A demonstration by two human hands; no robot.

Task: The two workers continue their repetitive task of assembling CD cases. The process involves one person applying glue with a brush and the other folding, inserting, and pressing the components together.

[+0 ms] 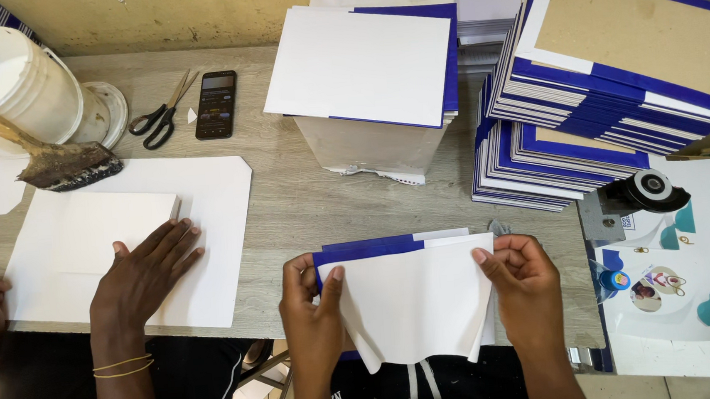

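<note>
White sheet over blue-edged cover. Bench pale grey woodgrain. Stacked covers blue and white with tan board faces. Top cover on box white, blue border. Big paper white. Bucket white. Brush wooden handle, dark grey bristles. Scissors black handles. Phone black. Wristbands yellow. Tape dispenser black.

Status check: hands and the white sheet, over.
Left hand, right hand both pinching white sheet over blue-edged cover. Co-worker's hand presses paper alongside, apart.
</note>
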